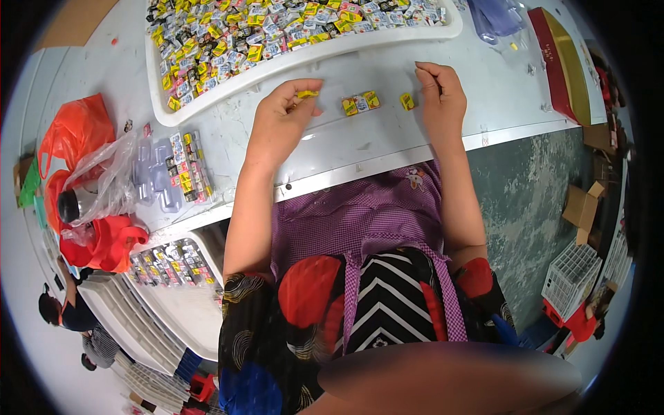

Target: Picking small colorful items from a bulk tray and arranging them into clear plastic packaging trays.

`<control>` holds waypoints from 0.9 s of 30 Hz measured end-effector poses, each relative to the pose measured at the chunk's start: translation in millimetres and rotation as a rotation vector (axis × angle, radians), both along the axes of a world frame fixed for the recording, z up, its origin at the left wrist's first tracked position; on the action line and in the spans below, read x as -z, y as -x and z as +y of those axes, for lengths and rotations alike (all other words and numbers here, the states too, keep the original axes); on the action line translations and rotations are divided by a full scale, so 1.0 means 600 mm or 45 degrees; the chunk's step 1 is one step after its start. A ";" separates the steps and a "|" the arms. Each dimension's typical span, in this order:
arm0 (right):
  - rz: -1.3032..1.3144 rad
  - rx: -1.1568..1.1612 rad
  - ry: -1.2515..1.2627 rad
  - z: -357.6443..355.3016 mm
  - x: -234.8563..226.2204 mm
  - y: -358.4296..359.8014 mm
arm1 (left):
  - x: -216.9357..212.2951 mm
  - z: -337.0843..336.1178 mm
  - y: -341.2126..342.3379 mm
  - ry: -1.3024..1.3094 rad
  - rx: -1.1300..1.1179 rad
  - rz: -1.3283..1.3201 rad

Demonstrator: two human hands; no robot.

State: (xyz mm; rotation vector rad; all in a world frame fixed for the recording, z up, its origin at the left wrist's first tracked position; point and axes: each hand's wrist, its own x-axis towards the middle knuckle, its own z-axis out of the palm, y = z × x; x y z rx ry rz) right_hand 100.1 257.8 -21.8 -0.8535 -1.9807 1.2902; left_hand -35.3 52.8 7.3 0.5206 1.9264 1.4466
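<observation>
At far left an orange plastic bag lies beside a clear blister tray filled with wrapped candies. The left hand pinches one yellow candy between narrowed fingertips. Just right, three more candies lie on the white table, two touching, one apart. The right hand rests fingers curled, holding nothing visible. Above, a white tray holds countless candies.
</observation>
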 end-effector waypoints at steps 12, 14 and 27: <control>-0.556 -0.504 -0.377 -0.021 -0.035 -0.043 | 0.006 -0.010 -0.002 -0.077 -0.013 -0.077; -0.547 -0.503 -0.399 -0.017 -0.034 -0.042 | -0.003 -0.007 -0.006 0.016 -0.047 -0.021; -0.428 -0.407 -0.839 0.003 -0.013 -0.029 | -0.066 -0.016 0.080 -0.397 -0.289 -0.126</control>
